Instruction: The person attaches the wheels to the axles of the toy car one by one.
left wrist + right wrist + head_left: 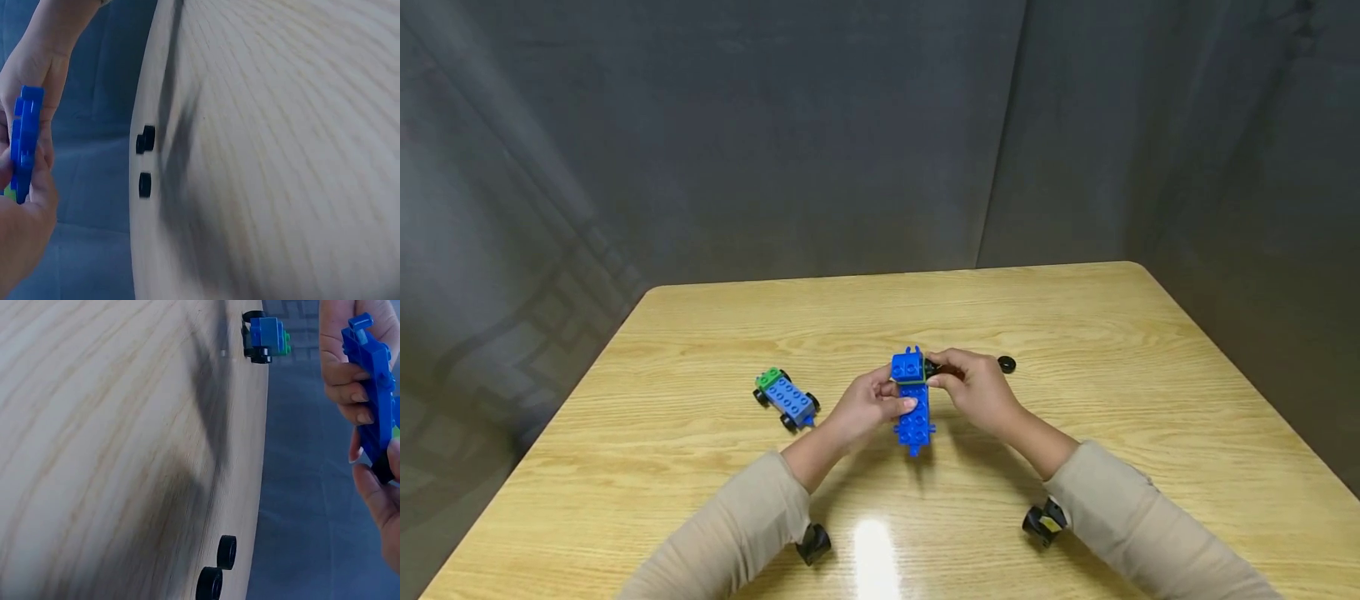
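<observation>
A blue toy vehicle base with studs, axle stubs and a raised blue block at its far end is held above the table. My left hand grips it from the left, thumb on top, with its fingers beneath in the right wrist view. At the raised end, my right hand pinches a black wheel against the side of the base. Whether the wheel is seated on its axle is hidden by the fingers. A thin yellow-green layer shows under the raised block.
Left of the hands stands a blue and green toy wagon on black wheels. One loose black wheel lies beyond the right hand; the right wrist view shows another wheel near it. Grey curtains hang behind the wooden table.
</observation>
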{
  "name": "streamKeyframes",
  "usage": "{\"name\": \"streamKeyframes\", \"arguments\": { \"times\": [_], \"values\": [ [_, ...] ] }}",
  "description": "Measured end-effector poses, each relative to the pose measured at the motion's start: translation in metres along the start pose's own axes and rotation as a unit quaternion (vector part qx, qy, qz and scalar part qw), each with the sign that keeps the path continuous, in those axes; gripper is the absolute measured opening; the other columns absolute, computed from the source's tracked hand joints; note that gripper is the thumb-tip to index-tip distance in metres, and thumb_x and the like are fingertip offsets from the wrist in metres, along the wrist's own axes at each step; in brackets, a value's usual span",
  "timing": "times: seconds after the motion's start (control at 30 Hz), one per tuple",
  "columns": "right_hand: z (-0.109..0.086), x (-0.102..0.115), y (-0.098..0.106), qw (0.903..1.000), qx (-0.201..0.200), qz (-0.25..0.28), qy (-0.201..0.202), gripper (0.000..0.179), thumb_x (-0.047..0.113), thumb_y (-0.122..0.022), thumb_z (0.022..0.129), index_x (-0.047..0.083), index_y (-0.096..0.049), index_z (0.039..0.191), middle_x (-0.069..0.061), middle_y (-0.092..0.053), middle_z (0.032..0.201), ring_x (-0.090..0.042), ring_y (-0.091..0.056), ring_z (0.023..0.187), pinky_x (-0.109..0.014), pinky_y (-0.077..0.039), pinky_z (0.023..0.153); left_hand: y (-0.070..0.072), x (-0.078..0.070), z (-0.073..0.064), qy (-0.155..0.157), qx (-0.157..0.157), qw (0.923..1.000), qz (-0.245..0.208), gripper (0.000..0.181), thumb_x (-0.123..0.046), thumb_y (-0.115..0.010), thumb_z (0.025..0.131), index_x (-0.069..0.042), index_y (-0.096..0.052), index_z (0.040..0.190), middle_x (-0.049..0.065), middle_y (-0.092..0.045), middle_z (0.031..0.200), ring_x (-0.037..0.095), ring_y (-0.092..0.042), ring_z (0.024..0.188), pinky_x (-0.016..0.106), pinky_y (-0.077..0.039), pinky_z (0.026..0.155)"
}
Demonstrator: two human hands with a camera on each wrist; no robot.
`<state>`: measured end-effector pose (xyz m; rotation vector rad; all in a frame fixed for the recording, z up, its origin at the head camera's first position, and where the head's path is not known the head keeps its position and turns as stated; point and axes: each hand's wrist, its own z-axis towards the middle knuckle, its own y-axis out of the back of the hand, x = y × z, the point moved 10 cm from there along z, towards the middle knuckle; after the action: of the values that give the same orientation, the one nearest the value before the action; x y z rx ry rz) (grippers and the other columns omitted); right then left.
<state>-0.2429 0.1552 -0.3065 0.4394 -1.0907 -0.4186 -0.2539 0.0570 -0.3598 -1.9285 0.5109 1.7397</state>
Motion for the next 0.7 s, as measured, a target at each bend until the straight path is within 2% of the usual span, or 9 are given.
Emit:
{"name": "streamKeyframes", "arguments": {
  "times": [0.17,0.33,0.47,0.7],
  "values": [
    [-0.001,-0.007,-0.002,0.9992,0.021,0.013,-0.032,0.027,-0.001,-0.061,0.077,-0.004,-0.058,0.104,-0.012,-0.061,0.090,-0.019,-0.058,0.077,-0.025,-0.048,0.066,0.002,0.000,0.001,0.008,0.007,0.9999,-0.011,0.058,0.008,-0.052,0.081,-0.001,-0.028,0.133,0.003,-0.054,0.076,0.011,-0.055,0.071,0.035,-0.047,0.074],
    [-0.001,-0.016,-0.007,0.9954,0.053,0.051,-0.062,0.035,0.004,-0.059,0.080,0.000,-0.052,0.113,-0.012,-0.059,0.099,-0.021,-0.057,0.086,-0.027,-0.047,0.073,0.010,0.002,0.001,0.022,-0.018,0.9993,-0.023,0.058,0.008,-0.052,0.080,-0.001,-0.029,0.132,0.010,-0.058,0.087,0.017,-0.058,0.077,0.038,-0.046,0.077],
    [-0.003,-0.024,-0.006,0.9907,0.071,0.080,-0.084,0.039,0.007,-0.057,0.082,-0.002,-0.047,0.118,-0.015,-0.056,0.103,-0.023,-0.055,0.089,-0.030,-0.047,0.074,0.017,0.004,0.001,0.028,-0.035,0.9986,-0.030,0.056,0.008,-0.052,0.080,-0.001,-0.029,0.131,0.007,-0.058,0.084,0.016,-0.057,0.076,0.035,-0.047,0.074],
    [-0.008,-0.046,0.012,0.9904,0.067,0.043,-0.114,0.035,0.011,-0.058,0.082,-0.002,-0.051,0.114,-0.016,-0.056,0.101,-0.024,-0.054,0.089,-0.034,-0.045,0.073,0.022,0.004,-0.003,0.034,-0.047,0.9965,-0.060,0.059,0.007,-0.051,0.081,-0.002,-0.025,0.133,0.003,-0.055,0.080,0.012,-0.056,0.070,0.028,-0.047,0.067]
  ]
}}
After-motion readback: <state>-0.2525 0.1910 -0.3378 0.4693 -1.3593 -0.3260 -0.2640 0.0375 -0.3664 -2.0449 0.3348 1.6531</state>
